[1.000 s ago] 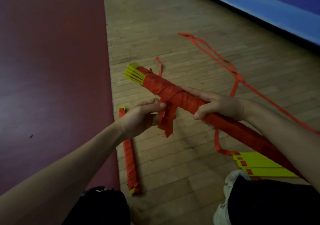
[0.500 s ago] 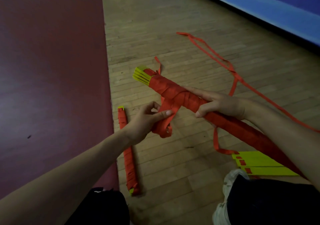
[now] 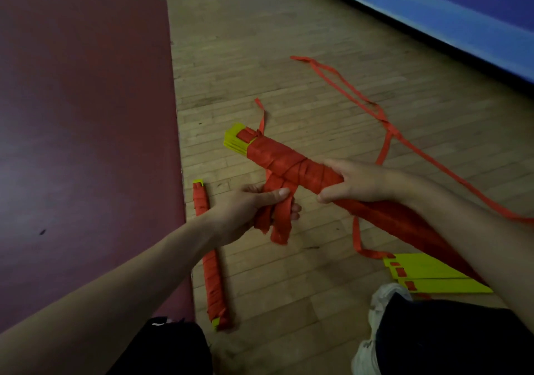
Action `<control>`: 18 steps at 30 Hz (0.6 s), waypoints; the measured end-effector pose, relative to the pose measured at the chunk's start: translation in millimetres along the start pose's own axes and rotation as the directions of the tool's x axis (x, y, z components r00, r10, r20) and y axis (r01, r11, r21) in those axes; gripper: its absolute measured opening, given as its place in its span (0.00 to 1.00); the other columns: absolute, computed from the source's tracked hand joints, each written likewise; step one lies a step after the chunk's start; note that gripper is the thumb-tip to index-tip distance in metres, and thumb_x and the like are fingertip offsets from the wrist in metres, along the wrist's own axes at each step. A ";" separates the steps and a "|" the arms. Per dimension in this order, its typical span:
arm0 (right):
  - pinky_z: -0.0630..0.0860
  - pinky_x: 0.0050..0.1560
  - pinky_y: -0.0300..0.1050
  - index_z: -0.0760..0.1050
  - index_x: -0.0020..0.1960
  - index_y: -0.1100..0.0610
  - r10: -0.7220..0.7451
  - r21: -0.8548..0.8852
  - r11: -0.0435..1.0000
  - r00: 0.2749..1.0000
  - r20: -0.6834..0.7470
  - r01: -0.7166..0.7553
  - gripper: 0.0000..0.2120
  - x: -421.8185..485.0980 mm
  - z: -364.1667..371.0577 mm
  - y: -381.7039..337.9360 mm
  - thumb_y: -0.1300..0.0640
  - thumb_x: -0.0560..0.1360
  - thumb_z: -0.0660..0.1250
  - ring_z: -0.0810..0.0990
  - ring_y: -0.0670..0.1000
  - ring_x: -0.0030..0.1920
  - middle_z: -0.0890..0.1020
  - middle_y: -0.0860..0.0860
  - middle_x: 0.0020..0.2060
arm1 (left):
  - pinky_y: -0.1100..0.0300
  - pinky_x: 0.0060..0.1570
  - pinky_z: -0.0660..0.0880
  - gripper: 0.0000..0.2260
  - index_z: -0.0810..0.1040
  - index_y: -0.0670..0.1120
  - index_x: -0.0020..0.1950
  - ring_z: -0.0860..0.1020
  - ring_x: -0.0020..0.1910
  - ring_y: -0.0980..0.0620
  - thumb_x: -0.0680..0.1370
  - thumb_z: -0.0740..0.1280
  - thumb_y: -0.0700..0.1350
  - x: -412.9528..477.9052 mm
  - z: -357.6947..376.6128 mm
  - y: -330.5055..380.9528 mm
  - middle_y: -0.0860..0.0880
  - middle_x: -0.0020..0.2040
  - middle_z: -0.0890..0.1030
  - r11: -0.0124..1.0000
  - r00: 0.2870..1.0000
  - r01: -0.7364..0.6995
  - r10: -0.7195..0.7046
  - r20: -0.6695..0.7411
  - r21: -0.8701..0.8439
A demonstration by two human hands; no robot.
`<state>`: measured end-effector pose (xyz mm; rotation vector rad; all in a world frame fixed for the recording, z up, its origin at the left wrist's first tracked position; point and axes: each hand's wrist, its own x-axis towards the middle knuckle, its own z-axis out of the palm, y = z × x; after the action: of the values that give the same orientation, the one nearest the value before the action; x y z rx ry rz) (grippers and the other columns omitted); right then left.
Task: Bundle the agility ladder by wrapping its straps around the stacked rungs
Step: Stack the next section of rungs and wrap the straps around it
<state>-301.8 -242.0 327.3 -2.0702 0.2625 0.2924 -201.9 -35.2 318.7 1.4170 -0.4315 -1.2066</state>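
A stack of yellow rungs [image 3: 235,141] wrapped in red strap forms a long bundle [image 3: 284,161] held above the wooden floor. My right hand [image 3: 354,179] grips the bundle at its middle, thumb underneath. My left hand [image 3: 257,207] is closed on a bunch of loose red strap ends [image 3: 278,218] that hang down from the bundle's wrapped part. A short strap tail [image 3: 261,114] sticks up near the yellow rung ends.
A finished red-wrapped bundle [image 3: 211,259] lies on the floor by the dark red mat [image 3: 86,114]. Loose red straps [image 3: 384,120] trail across the floor to the right. Unwrapped yellow rungs [image 3: 433,273] lie near my shoe [image 3: 375,331]. A blue mat [image 3: 462,19] borders the far side.
My left hand has moved right and down, gathering the hanging strap ends into a full grip. The bundle has shifted slightly right and tilted flatter. My right hand keeps its hold.
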 end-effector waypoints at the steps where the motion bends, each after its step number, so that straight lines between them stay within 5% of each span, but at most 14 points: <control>1: 0.76 0.47 0.41 0.73 0.53 0.49 0.014 -0.169 0.985 0.999 -0.045 -0.022 0.16 1.0 0.0 -3.0 0.54 0.69 0.74 0.78 0.47 0.46 0.80 0.45 0.44 | 0.59 0.36 0.77 0.18 0.74 0.32 0.62 0.83 0.39 0.51 0.77 0.65 0.42 -0.6 2.6 0.3 0.44 0.43 0.84 1.000 1.000 0.006 -0.006 -0.014 0.003; 3: 0.76 0.47 0.46 0.75 0.52 0.52 0.022 -0.420 0.905 0.994 -0.106 -0.064 0.15 3.1 2.6 -7.7 0.50 0.68 0.72 0.78 0.50 0.44 0.80 0.48 0.41 | 0.57 0.39 0.78 0.13 0.76 0.35 0.59 0.83 0.37 0.51 0.78 0.65 0.41 -0.2 4.7 -1.1 0.44 0.40 0.84 1.000 0.999 0.004 -0.004 -0.034 0.005; 8: 0.73 0.49 0.46 0.67 0.57 0.52 -0.010 -0.555 0.828 0.987 -0.160 -0.082 0.24 -3.0 17.0 -19.5 0.41 0.66 0.67 0.78 0.54 0.52 0.77 0.50 0.49 | 0.54 0.46 0.79 0.08 0.76 0.37 0.55 0.83 0.36 0.52 0.80 0.64 0.40 -3.2 13.2 -0.6 0.45 0.39 0.83 0.999 0.997 -0.018 0.016 -0.070 -0.036; 12: 0.69 0.45 0.47 0.61 0.63 0.56 -0.124 -0.788 0.603 0.963 -0.240 -0.119 0.27 -2.6 28.5 -29.0 0.43 0.72 0.65 0.78 0.59 0.56 0.79 0.55 0.56 | 0.52 0.45 0.73 0.09 0.79 0.36 0.51 0.81 0.40 0.45 0.80 0.63 0.41 0.7 13.5 -0.6 0.44 0.39 0.84 0.999 0.988 -0.033 0.037 -0.153 0.031; 15: 0.70 0.47 0.48 0.59 0.66 0.56 -0.203 -0.823 0.548 0.932 -0.301 -0.147 0.30 1.9 34.0 -35.7 0.43 0.73 0.66 0.79 0.59 0.57 0.78 0.55 0.58 | 0.54 0.40 0.77 0.11 0.78 0.32 0.54 0.82 0.39 0.47 0.79 0.65 0.40 1.0 10.9 8.1 0.42 0.40 0.84 0.999 0.973 -0.050 0.053 -0.225 0.017; 18: 0.69 0.47 0.46 0.58 0.71 0.52 -0.224 -0.819 0.559 0.926 -0.304 -0.133 0.34 3.9 37.7 -36.6 0.42 0.72 0.69 0.77 0.56 0.60 0.77 0.51 0.62 | 0.47 0.48 0.77 0.17 0.80 0.34 0.55 0.80 0.43 0.42 0.77 0.69 0.48 -2.8 9.3 15.3 0.39 0.45 0.84 0.999 0.976 -0.006 0.015 -0.216 0.044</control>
<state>-290.8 -191.6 337.8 -3.1061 0.3385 -0.0657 -205.1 -41.6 335.3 1.5627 -0.3150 -1.0258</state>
